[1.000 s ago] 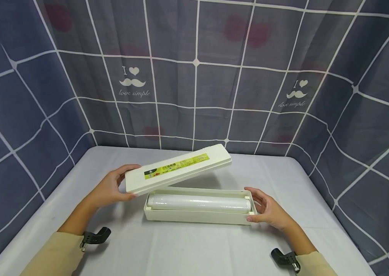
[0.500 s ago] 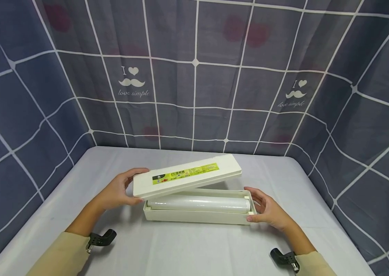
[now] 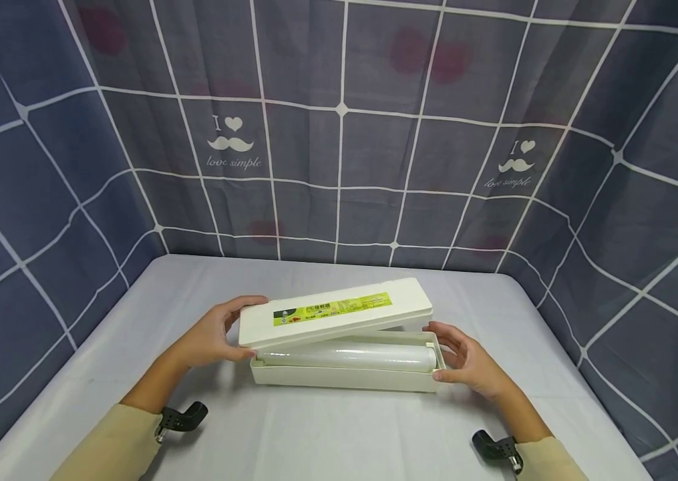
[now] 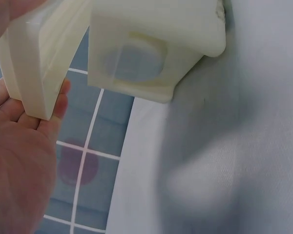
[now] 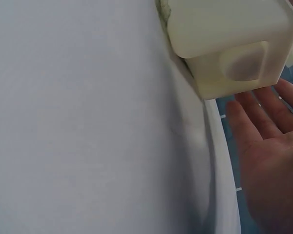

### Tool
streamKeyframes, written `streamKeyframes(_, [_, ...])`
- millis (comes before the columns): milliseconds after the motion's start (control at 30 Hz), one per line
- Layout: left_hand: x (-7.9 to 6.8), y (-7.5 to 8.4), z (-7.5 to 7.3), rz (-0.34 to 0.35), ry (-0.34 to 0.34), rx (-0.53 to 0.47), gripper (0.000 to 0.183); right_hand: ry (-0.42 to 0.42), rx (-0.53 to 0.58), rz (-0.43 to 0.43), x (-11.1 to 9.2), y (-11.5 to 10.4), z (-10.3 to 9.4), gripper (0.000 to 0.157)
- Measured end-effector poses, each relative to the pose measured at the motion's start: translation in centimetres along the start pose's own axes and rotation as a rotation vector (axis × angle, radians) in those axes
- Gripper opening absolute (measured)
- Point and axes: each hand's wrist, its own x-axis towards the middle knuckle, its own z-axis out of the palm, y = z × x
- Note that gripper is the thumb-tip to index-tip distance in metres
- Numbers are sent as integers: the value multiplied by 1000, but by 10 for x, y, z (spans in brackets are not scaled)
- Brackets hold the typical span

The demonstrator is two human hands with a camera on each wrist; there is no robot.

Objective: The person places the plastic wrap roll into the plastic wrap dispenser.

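We have a long pale box flat on the counter, open-topped, with a glossy white roll lying lengthwise in it. Above it, askew, hangs the lid: left end low over the box's left end, right end swung toward the back and well apart from the rim. We cannot tell whether the low end touches.

Left hand: clamped on the lid's left end, thumb on the near edge, fingers curled round the far one. Right hand: thumb on the box's near right corner, fingers round to the far side, so the end is held between them; the fingers' exact contact is hard to make out.

Handling, our judgement: the lid looks like thin moulded plastic, light and fairly stiff, smooth enough to slip, and its length would make the free end dip or swing in a one-ended hold. Best taken across its width, by the long edges rather than over the label. Box likely rigid, steadied low at its end wall. Roll looks slick and probably the heaviest piece; we would take it by its ends, sparing the film.
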Motion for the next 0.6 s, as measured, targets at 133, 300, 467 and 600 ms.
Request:
streamKeyframes(133, [1, 1, 2, 4, -12, 13, 87, 51, -50, -27, 3, -6, -1, 90])
streamKeyframes(300, [3, 2, 5, -21, -24, 16, 88, 120, -93, -15, 9, -14, -1, 92])
streamKeyframes(467, [4, 2, 8, -18, -39, -15, 87, 157, -131, -30, 15, -18, -3, 93])
streamKeyframes(600, [5, 2, 9, -18, -50, -16, 87, 158, -170, -46, 19, -20, -5, 95])
